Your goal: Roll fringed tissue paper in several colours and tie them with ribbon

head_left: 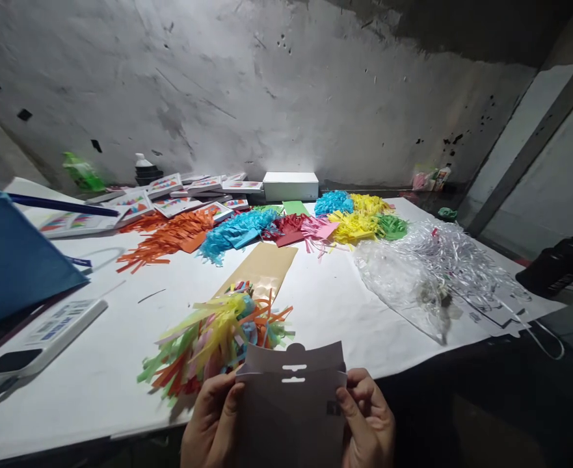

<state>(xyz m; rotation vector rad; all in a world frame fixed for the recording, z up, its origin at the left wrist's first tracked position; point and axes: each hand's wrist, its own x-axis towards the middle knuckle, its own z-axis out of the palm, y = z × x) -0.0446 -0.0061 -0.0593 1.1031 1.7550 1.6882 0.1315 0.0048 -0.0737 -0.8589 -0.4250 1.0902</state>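
Note:
Both hands hold a flat white cardboard package (293,403) with a hang-tab slot at its top, low in the middle of the view. My left hand (213,422) grips its left edge, my right hand (367,419) grips its right edge. Just beyond it, on the white table sheet (325,305), lies a bundle of mixed-colour paper strips (218,338) resting against a tan paper envelope (261,270).
Piles of orange (166,240), blue (235,231), red and pink (300,229), yellow (359,218) and green (391,226) strips lie further back. Clear plastic with silver shreds (432,273) sits right. A blue bag (13,260), a remote-like device (42,338), printed cards (179,195) and a white box (290,186) are around.

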